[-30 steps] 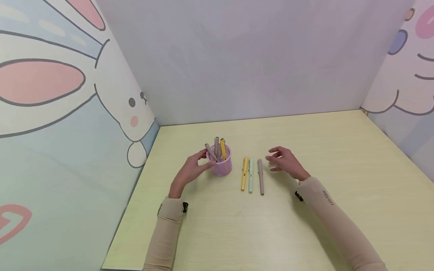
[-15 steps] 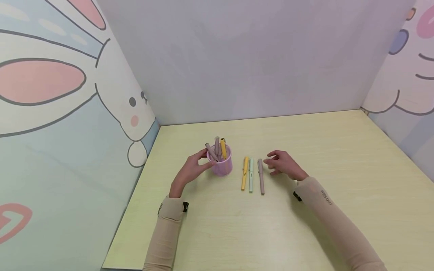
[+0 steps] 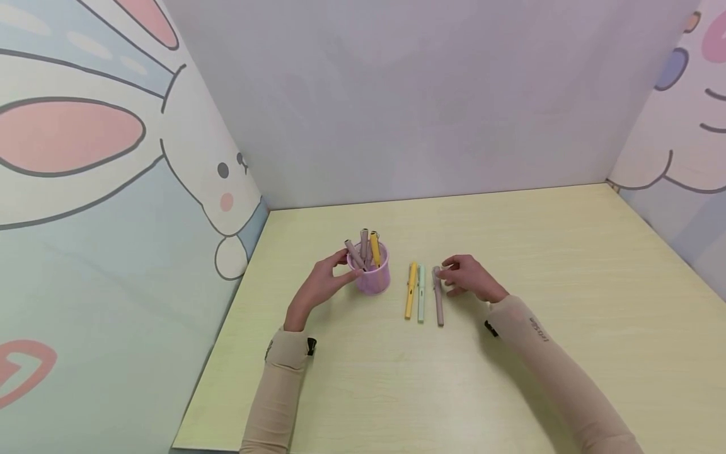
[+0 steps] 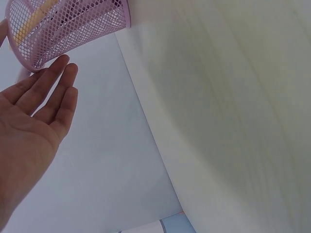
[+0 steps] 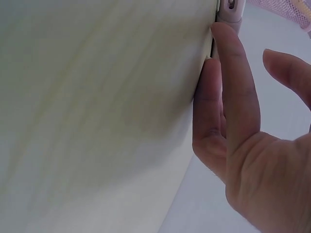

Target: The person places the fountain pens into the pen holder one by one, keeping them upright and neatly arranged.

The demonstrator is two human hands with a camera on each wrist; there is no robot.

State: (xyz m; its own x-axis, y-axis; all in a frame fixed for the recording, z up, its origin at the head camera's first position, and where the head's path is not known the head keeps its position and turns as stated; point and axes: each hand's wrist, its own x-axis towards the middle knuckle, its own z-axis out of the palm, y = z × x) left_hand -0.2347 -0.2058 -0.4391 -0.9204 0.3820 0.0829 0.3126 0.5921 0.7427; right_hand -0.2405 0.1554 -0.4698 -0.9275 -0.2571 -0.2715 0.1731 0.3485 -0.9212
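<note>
My left hand (image 3: 320, 287) holds the rim of a pink mesh pen holder (image 3: 373, 282), thumb at the near side and fingers at the far left. Its fingertips meet the mesh rim in the left wrist view. Inside lean a yellow pen (image 3: 375, 249) and several mauve pens (image 3: 355, 253). On the table, a yellow pen (image 3: 411, 293), a mint green pen (image 3: 421, 296) and a mauve pen (image 3: 439, 306) lie side by side. My right hand (image 3: 471, 277) is at the cap end of the mauve pen. In the right wrist view its fingertips are at the pen (image 5: 231, 12), the thumb apart.
The pale wood table (image 3: 368, 391) runs back to a plain grey wall (image 3: 431, 101). A side wall with a rabbit picture (image 3: 204, 183) rises along the table's left edge, and another printed wall (image 3: 680, 145) on the right.
My right hand has moved left and slightly down to the mauve pen, from a small gap away. The left hand stays at the pen holder. The pens have not visibly moved.
</note>
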